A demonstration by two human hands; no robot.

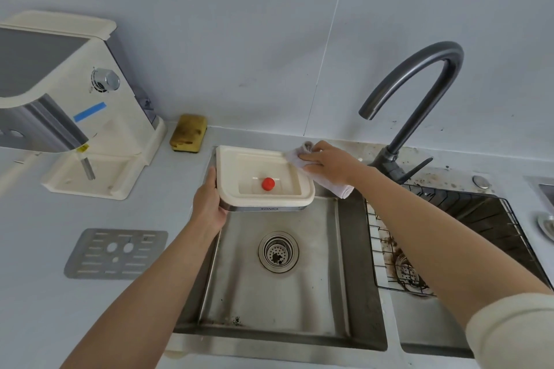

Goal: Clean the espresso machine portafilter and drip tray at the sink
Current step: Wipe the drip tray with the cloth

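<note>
drip tray [263, 177] over sink [278, 302], sponge [188, 133] behind-left, faucet [413, 105] right

Yellow sponge [188, 133] against wall; wire rack [485, 213] over right basin.

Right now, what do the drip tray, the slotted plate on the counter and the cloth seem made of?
Drip tray: likely cream plastic, smooth and matte, with a shiny metal-looking front strip. Slotted plate: probably brushed metal, grey with dull sheen. Cloth: soft pale fabric, folding under the right hand.
</note>
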